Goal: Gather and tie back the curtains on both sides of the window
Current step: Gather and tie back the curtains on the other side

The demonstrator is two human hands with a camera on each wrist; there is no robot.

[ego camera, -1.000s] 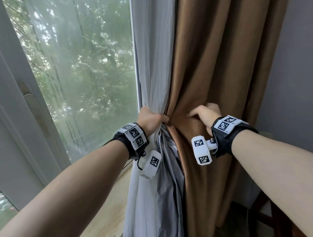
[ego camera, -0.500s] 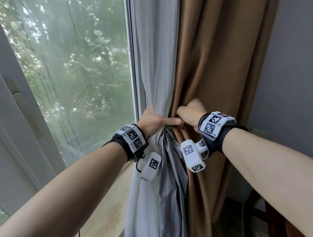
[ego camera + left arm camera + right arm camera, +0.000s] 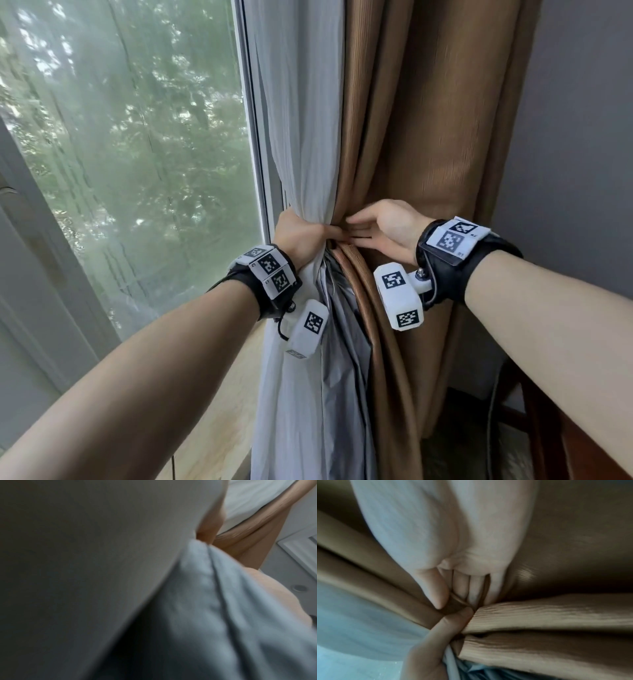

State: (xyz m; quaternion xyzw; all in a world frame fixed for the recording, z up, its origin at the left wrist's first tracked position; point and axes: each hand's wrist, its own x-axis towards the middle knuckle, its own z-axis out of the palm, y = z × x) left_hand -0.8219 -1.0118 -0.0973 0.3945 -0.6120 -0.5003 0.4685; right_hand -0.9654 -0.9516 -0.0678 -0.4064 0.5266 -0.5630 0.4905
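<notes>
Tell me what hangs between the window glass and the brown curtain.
In the head view, the white sheer curtain hangs between the window glass and the brown curtain.

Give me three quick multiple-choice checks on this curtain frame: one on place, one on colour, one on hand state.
1. Where is the brown curtain relative to the white sheer curtain?
A. Left of it
B. Right of it, toward the wall
C. Hidden behind it

2. What colour is the lining below the gathered point?
A. Silver-grey
B. Red
C. Green

3. What is the left hand doing?
A. Hanging free
B. Flat on the glass
C. Gripping the bunched curtains

Answers: 1 B, brown hangs between the sheer and the grey wall; 2 A, shiny grey folds show there; 3 C, its fingers curl round the bunch while the right hand touches the folds with straight fingers.
</notes>
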